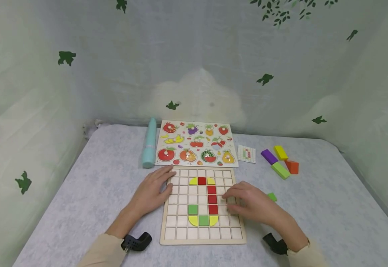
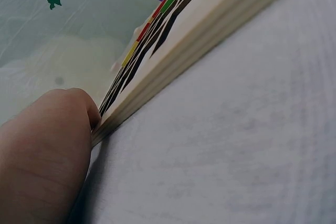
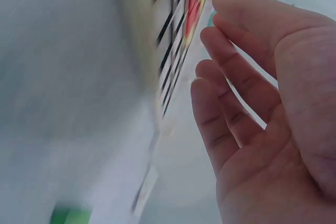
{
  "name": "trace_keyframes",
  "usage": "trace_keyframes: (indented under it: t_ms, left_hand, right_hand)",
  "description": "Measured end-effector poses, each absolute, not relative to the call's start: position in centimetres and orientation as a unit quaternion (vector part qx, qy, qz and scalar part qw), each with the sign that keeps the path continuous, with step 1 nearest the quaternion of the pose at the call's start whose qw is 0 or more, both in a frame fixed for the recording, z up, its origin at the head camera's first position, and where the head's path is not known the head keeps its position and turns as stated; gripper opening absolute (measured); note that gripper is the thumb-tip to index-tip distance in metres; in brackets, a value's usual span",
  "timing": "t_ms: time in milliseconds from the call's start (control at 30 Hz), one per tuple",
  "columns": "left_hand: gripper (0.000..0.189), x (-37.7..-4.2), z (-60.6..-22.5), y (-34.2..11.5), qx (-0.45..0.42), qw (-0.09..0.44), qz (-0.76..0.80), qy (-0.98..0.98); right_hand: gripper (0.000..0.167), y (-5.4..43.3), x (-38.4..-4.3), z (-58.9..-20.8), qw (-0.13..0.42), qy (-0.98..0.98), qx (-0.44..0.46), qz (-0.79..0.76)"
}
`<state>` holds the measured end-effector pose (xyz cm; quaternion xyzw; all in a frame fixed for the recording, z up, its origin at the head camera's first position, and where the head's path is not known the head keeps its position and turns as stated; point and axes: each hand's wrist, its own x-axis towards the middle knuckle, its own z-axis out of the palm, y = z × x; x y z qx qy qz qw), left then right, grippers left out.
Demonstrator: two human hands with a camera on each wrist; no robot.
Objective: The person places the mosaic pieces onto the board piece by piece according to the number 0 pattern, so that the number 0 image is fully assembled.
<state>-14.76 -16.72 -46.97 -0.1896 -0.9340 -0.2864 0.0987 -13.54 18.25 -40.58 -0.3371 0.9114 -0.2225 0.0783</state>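
A wooden grid board (image 1: 203,241) lies on the table, with red, green and yellow tiles set in a loop on it. My left hand (image 1: 152,193) rests along its left edge, fingers stretched toward the top corner; the left wrist view shows the thumb (image 2: 50,145) right at the board's side. Over the right columns hovers my right hand (image 1: 252,202), near the red tiles (image 1: 212,199). Its fingers are loosely bent, and nothing shows between them in the right wrist view. A green piece (image 1: 272,197) lies just beyond that hand, partly hidden by it.
Behind the grid board lie a fruit puzzle board (image 1: 196,144) and a light blue cylindrical case (image 1: 149,144). A small pattern card (image 1: 246,154) sits to the right. Farther right are purple (image 1: 269,157), yellow (image 1: 280,152), light green (image 1: 281,171) and orange (image 1: 292,167) blocks.
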Motion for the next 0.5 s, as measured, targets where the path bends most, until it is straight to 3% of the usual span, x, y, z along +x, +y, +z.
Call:
trace_keyframes:
  t_ms: [500]
  left_hand:
    - [0.044,-14.7,-46.9,-16.6,-0.192,0.100,-0.288,-0.933]
  right_hand:
    - [0.030,26.2,-12.4,-41.6,0.054,0.942,-0.264,-0.201]
